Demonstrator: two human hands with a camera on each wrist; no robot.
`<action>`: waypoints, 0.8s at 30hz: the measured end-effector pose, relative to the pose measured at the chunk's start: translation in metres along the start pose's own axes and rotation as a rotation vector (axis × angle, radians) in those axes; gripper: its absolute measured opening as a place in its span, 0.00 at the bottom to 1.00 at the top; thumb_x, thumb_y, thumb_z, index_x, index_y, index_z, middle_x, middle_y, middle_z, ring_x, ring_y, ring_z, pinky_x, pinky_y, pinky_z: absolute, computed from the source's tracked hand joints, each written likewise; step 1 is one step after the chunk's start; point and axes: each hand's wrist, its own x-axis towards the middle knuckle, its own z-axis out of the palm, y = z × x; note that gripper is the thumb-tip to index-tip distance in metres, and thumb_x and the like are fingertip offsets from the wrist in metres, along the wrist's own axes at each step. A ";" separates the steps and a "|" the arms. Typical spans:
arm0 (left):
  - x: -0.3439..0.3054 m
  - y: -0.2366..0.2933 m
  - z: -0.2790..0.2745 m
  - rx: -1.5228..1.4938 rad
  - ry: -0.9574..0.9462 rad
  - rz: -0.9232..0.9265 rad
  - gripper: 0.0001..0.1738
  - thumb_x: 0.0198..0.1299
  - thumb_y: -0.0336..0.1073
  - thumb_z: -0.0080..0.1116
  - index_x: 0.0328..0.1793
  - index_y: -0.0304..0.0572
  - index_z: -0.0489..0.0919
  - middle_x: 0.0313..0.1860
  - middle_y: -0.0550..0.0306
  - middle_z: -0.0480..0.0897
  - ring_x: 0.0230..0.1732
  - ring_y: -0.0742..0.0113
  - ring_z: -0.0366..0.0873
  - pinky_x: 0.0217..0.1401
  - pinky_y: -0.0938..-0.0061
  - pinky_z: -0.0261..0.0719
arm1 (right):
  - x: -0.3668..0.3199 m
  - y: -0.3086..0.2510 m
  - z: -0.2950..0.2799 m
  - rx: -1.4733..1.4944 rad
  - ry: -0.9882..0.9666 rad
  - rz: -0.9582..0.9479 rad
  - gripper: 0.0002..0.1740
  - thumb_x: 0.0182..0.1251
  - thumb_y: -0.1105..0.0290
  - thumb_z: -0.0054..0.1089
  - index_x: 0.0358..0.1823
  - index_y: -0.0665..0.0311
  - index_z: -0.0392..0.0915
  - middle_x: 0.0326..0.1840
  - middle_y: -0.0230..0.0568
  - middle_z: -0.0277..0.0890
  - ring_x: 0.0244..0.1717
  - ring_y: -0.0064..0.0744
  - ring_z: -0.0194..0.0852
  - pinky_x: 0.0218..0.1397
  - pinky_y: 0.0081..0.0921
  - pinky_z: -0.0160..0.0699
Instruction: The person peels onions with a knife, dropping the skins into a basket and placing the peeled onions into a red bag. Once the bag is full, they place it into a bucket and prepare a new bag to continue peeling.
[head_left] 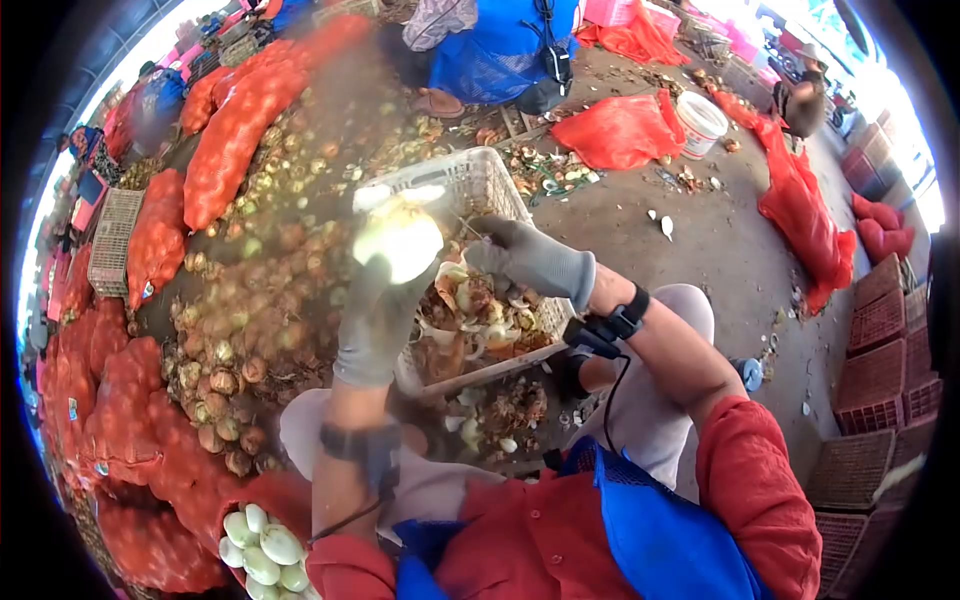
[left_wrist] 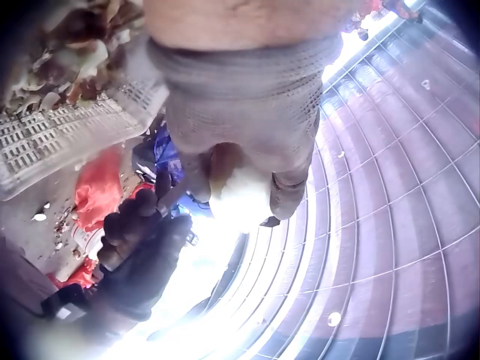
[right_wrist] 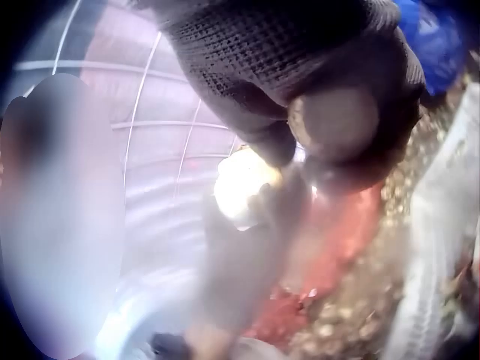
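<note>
A pale, overexposed onion [head_left: 402,240] is held up over the crate in the gloved left hand [head_left: 378,315]. The left wrist view shows gloved fingers around the onion [left_wrist: 241,196]. Beside it, the gloved right hand [head_left: 540,262] has its fingers curled; in the right wrist view this hand [right_wrist: 300,67] grips a tool whose round handle end [right_wrist: 336,120] shows. The blade is hard to make out. Below both hands, the white crate [head_left: 480,375] holds onion skins and scraps [head_left: 475,300].
Loose onions [head_left: 250,320] cover the floor on the left, beside full red net sacks [head_left: 235,150]. Several peeled white onions [head_left: 265,550] lie in a container at lower left. A white bucket [head_left: 700,125], red netting [head_left: 620,130] and stacked crates [head_left: 875,390] stand further right.
</note>
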 end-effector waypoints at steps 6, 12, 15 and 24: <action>-0.001 0.005 -0.007 0.065 -0.006 0.017 0.40 0.65 0.41 0.69 0.79 0.37 0.66 0.73 0.52 0.75 0.76 0.59 0.72 0.82 0.61 0.68 | -0.032 -0.052 -0.003 -0.694 0.282 -0.501 0.22 0.68 0.72 0.58 0.63 0.63 0.76 0.44 0.48 0.83 0.35 0.38 0.84 0.41 0.34 0.82; -0.001 -0.008 -0.002 0.284 0.024 0.015 0.40 0.61 0.34 0.72 0.77 0.32 0.67 0.69 0.51 0.79 0.70 0.59 0.77 0.76 0.61 0.72 | -0.036 -0.039 0.014 -0.999 0.134 -0.517 0.13 0.63 0.70 0.60 0.50 0.59 0.78 0.51 0.47 0.81 0.43 0.52 0.85 0.45 0.45 0.84; 0.011 -0.004 0.007 0.429 -0.032 0.064 0.33 0.56 0.33 0.73 0.68 0.37 0.74 0.61 0.53 0.83 0.60 0.64 0.82 0.65 0.67 0.78 | -0.030 -0.031 0.011 -1.056 0.159 -0.597 0.13 0.58 0.70 0.61 0.45 0.62 0.81 0.51 0.50 0.81 0.44 0.53 0.85 0.47 0.46 0.83; 0.008 -0.019 -0.023 1.013 -0.084 0.206 0.50 0.47 0.40 0.80 0.75 0.35 0.64 0.60 0.52 0.81 0.61 0.62 0.80 0.66 0.68 0.78 | -0.018 -0.018 0.011 -1.185 0.155 -0.426 0.12 0.56 0.68 0.62 0.40 0.64 0.84 0.51 0.47 0.80 0.44 0.50 0.86 0.48 0.44 0.84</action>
